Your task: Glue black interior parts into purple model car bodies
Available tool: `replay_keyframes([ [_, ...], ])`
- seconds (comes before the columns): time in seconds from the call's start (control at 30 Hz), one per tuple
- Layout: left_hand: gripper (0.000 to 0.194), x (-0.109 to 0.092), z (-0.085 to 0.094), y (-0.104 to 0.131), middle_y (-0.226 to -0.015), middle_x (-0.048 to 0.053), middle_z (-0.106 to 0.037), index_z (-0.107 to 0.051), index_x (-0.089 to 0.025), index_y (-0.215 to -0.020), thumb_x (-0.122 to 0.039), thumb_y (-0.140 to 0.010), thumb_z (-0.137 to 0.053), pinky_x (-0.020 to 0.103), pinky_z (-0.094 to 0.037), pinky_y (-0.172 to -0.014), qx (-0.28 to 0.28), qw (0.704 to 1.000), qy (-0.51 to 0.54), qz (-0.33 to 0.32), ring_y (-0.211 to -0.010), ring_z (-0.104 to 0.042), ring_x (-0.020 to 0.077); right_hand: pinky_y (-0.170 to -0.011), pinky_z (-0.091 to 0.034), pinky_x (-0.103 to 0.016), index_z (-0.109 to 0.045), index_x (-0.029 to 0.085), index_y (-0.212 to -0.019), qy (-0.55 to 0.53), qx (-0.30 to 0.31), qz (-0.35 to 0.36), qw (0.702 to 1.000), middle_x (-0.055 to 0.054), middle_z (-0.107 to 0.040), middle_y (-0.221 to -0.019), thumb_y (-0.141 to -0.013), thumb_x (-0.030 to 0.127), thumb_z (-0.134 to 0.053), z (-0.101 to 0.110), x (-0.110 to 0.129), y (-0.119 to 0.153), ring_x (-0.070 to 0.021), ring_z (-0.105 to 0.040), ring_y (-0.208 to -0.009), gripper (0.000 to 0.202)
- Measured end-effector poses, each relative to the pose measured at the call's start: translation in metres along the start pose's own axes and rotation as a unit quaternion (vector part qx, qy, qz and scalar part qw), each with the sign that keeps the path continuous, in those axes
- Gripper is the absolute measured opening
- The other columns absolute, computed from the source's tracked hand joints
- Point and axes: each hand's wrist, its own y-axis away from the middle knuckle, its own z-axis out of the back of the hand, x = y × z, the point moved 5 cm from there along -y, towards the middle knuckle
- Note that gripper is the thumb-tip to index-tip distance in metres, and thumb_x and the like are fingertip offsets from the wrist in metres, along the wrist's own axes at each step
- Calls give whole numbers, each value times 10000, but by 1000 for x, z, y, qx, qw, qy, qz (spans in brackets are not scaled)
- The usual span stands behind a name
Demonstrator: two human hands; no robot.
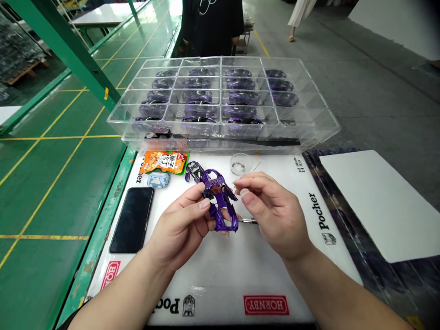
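While your left hand [180, 224] grips the purple car body [222, 197] between thumb and fingers in the head view, your right hand [277, 215] curls at its 3 o'clock, thumb and forefinger close together near the shell's edge; you cannot tell whether they pinch anything. A metal tool [248, 221] shows beside that hand, its hold unclear. Both hands are above the white worktop [206, 275]. From the body, a black-and-purple part [195, 171] sits at 11 o'clock, a clear dish [241, 164] at 1, an orange packet [164, 162] at 10, a phone [132, 221] at 9, and a compartmented tray [311, 121] of wrapped purple pieces [239, 97] at 12.
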Motion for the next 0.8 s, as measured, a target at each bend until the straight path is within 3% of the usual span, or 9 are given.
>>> replay_keyframes([
  [0.17,334,-2,-1,2,-1234,121,-907,-853,-174,-1300,-225,-979,-927,287,-723,-818,-14,1000,13,3,-922,-876,218,-951,-619,-380,-861,329,-1309,-20,27,45,998,-17,-802,-1215,-1126,223,-813,-4,6,0,-207,-747,-1109,217],
  [0.47,389,-1,-1,2,-1252,112,-905,-853,-170,-1343,-226,-970,-947,251,-715,-844,-17,1000,5,3,-941,-866,192,-896,-600,-373,-861,295,-1273,-17,21,61,998,-14,-792,-1145,-1108,248,-848,-4,8,-1,-192,-714,-1009,172],
  [0.63,290,-1,-3,2,-1140,80,-902,-862,-199,-1287,-236,-1004,-910,273,-712,-826,-3,1000,-7,1,-873,-846,180,-883,-612,-375,-861,269,-1238,-15,16,69,997,-16,-789,-1102,-1089,236,-855,-5,10,-2,-194,-721,-987,153],
  [0.8,309,2,-3,4,-1174,74,-901,-878,-258,-1315,-279,-1009,-915,389,-738,-924,-3,999,-47,-16,-956,-873,241,-870,-626,-381,-854,266,-1223,-1,14,64,998,-26,-800,-1094,-1086,251,-859,-5,10,-3,-211,-737,-1007,138],
])
